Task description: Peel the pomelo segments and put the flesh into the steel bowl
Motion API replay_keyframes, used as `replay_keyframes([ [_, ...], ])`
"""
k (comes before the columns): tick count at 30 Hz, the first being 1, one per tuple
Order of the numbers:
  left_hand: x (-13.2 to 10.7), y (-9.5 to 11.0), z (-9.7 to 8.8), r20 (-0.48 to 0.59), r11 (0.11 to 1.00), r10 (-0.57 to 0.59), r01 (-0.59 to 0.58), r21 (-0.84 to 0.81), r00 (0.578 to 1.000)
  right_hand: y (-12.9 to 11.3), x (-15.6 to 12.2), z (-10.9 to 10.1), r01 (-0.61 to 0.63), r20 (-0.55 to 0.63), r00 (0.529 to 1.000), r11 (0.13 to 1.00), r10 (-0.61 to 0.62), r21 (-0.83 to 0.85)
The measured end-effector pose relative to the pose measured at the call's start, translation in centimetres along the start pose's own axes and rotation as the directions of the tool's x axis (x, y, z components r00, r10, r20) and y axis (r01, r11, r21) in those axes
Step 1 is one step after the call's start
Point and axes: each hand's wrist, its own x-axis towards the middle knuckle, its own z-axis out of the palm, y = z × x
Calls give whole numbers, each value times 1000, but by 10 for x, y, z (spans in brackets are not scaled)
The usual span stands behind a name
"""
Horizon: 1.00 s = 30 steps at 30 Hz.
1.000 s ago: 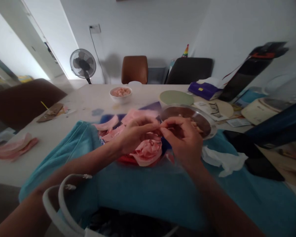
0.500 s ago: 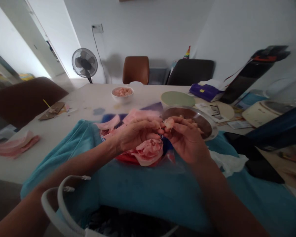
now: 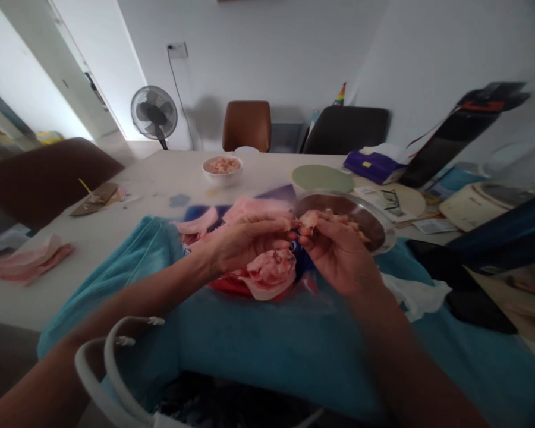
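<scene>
My right hand (image 3: 343, 249) pinches a small, pale pink, fleshy piece (image 3: 309, 220) that looks like raw meat or shrimp; its exact kind is unclear. My left hand (image 3: 258, 238) is closed, thumb and fingertips pressed together right beside that piece, and what they grip is too small to make out. Below the hands lie crumpled pink sheets (image 3: 270, 273) on a red and blue plastic bag (image 3: 218, 286). Just behind my right hand, a metal bowl (image 3: 386, 235) holds more pale pieces. A white bowl (image 3: 223, 177) farther back is heaped with similar pink pieces.
A teal towel (image 3: 267, 345) covers the near table edge. To the right are a black phone-like slab (image 3: 468, 297), a crumpled white tissue (image 3: 421, 294), a green round lid (image 3: 321, 178) and a purple tissue pack (image 3: 374, 166). Pink sheets (image 3: 29, 261) lie at left; white cables (image 3: 111, 356) hang in front.
The right hand and its fleshy piece have shifted slightly right, and a small gap to the left fingertips shows. The rest of the scene looks the same.
</scene>
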Motion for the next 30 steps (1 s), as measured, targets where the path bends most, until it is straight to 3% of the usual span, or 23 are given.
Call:
replay_keyframes([
  [6, 0, -3, -3, 37, 998, 52, -52, 16, 998, -2, 0, 2, -51, -32, 998, 991, 55, 121],
  [15, -1, -3, 0, -5, 997, 47, -47, 59, 999, -2, 1, -4, 9, -65, 998, 1000, -8, 15],
  [21, 3, 4, 3, -4, 991, 44, -43, 125, 999, -2, 4, -11, 4, -94, 996, 996, 4, 86],
  [25, 29, 12, 2, -60, 964, 83, -64, 260, 995, -3, 7, -17, 36, -111, 993, 999, -33, 26],
  [28, 64, 15, 4, -27, 937, 136, -120, 328, 990, -1, 10, -24, 76, -121, 990, 997, -77, -17],
  [30, 88, 14, 8, -33, 918, 99, -78, 389, 995, 0, 12, -29, 97, -139, 985, 994, -102, -43],
])
